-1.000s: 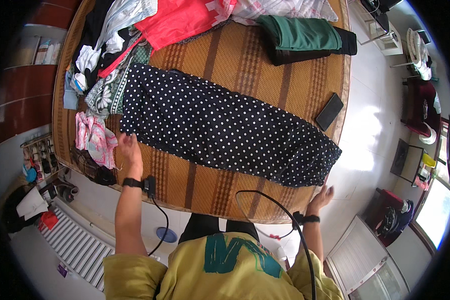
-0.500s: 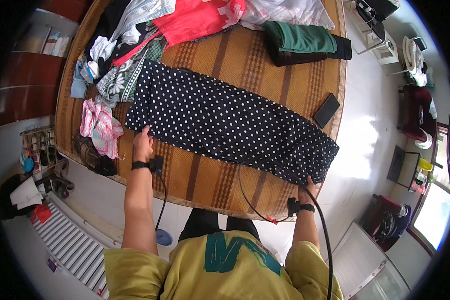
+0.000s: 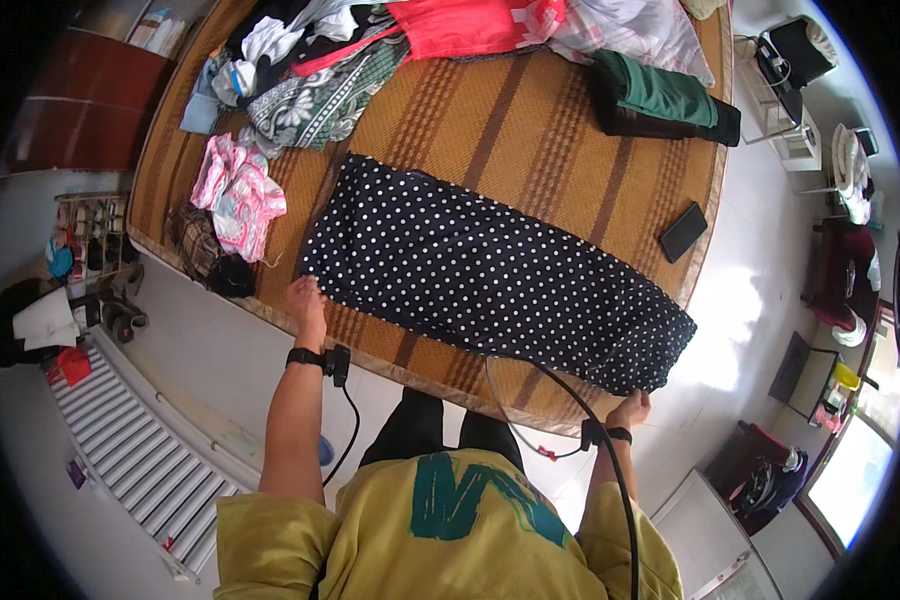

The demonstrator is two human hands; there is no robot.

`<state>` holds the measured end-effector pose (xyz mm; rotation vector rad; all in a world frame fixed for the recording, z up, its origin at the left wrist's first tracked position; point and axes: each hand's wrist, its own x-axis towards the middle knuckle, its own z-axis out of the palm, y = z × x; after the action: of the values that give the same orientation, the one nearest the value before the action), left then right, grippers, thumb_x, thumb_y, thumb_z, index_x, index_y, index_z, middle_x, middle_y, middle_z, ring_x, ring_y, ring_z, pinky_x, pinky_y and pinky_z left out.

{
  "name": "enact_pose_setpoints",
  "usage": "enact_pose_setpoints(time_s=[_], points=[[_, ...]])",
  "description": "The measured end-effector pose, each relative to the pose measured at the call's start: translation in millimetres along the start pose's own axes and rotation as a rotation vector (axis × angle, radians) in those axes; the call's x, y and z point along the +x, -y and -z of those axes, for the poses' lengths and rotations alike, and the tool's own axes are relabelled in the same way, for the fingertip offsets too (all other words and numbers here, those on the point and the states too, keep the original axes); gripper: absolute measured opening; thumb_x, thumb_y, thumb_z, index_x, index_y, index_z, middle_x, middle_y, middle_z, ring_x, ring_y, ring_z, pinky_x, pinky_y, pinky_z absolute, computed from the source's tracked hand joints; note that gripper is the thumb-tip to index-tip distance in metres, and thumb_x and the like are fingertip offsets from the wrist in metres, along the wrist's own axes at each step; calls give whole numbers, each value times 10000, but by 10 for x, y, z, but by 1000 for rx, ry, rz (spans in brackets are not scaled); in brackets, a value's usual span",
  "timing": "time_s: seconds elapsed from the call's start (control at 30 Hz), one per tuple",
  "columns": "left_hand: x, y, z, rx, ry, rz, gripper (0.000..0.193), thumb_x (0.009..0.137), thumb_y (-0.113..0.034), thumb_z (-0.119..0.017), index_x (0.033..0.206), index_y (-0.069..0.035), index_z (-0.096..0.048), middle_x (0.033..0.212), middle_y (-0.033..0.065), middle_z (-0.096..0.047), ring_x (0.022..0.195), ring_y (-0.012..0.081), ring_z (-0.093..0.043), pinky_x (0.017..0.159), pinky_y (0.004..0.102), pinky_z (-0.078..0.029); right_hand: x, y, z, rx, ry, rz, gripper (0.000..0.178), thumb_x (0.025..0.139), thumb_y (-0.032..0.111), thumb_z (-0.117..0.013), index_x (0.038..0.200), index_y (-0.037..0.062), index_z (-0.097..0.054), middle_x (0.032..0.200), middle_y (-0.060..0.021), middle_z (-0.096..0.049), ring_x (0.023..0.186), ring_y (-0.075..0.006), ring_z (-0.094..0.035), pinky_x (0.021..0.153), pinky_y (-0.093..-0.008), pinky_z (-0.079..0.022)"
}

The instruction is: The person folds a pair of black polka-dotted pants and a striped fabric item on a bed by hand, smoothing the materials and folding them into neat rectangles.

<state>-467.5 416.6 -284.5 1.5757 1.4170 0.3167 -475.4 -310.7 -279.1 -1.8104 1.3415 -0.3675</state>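
Note:
A black garment with white polka dots (image 3: 480,265) lies folded into a long strip, slanting across the near part of the bed mat (image 3: 460,125). Whether it is trousers or something else I cannot tell. My left hand (image 3: 307,305) pinches its near left corner, fingers bent at the edge. At the near right corner, my right hand (image 3: 630,408) is closed on the fabric by the mat's front edge. Both wrists wear black straps with small devices and cables. A black cable crosses in front of the garment's near edge.
Pink-and-white cloth (image 3: 240,200) and brown plaid cloth (image 3: 195,240) lie left. Behind them is a heap with patterned green cloth (image 3: 315,105) and a red garment (image 3: 460,28). Folded green cloth (image 3: 660,88) rests on dark cloth far right, beyond a black phone (image 3: 683,232).
The garment has been drawn toward me, its left end most, away from the patterned green cloth. Both hands moved back with it. The whole view has also shifted a little.

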Motion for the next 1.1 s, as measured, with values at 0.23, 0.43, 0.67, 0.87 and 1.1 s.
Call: enact_pose_setpoints(time_s=[0.23, 0.43, 0.67, 0.87, 1.1], points=[[82, -398, -110, -218, 475, 681, 668, 971, -591, -559, 1368, -54, -530, 1249, 115, -646, 1055, 233, -658, 818, 363, -507, -393, 51, -283, 390, 623, -547, 702, 1010, 542, -494, 1529, 106, -312, 1524, -125, -431, 1403, -328, -413, 1099, -440, -383], [57, -447, -204, -175, 398, 616, 423, 934, -477, -679, 1161, -120, -670, 965, 8, -664, 857, 160, -622, 744, 303, -473, -423, 277, -454, 420, 581, -627, 601, 1056, 435, -459, 1537, 95, -340, 1596, -122, -375, 1401, -283, -424, 1126, -409, -348], [-162, -283, 124, -188, 223, 490, 193, 953, -318, -697, 964, -126, -679, 823, -3, -680, 688, 138, -658, 610, 287, -482, -615, -51, -356, 342, 607, -584, 325, 1008, 361, -576, 1187, 91, -600, 1097, -64, -654, 985, -256, -647, 830, -391, -517], [-153, -338, 89, -145, 281, 518, 298, 923, -403, -725, 925, -116, -647, 825, 20, -712, 674, 167, -696, 613, 317, -495, -906, 135, -327, 229, 649, -775, 530, 861, 606, -717, 984, 105, -597, 914, -33, -642, 880, -236, -648, 784, -372, -544], [-183, -471, 40, 81, 299, 413, 343, 943, -399, -701, 840, -82, -618, 721, 25, -670, 592, 146, -665, 524, 273, -493, -938, 210, -459, 331, 689, -780, 303, 958, 364, -685, 1027, 75, -634, 877, -28, -657, 825, -222, -661, 717, -340, -549]])
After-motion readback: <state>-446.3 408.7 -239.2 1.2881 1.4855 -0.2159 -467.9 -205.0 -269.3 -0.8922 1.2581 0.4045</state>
